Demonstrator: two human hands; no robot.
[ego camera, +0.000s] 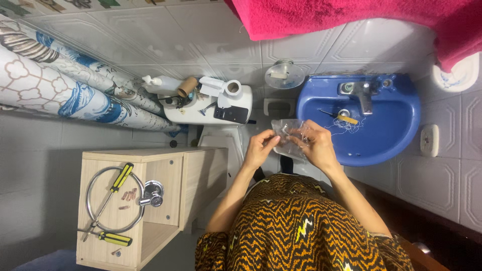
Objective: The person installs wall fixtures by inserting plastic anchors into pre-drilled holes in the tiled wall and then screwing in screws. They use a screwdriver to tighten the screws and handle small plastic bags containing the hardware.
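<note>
A small clear plastic bag (290, 134) is held up in front of my chest, between the toilet and the sink. My left hand (261, 148) pinches its left edge with thumb and fingers. On the other side, my right hand (317, 146) grips it with curled fingers. Small parts seem to lie inside the bag, too small to make out. My orange and black patterned dress (296, 226) fills the bottom of the view.
A blue sink (401, 135) with a chrome tap (360, 94) holds a small yellow-handled screwdriver (346, 119). The white toilet tank (221, 111) carries a phone and cardboard rolls. A wooden cabinet (155, 165) bears a chrome towel ring (95, 206), two yellow screwdrivers (120, 178) and wall plugs (130, 194). The shower curtain (60, 85) hangs left.
</note>
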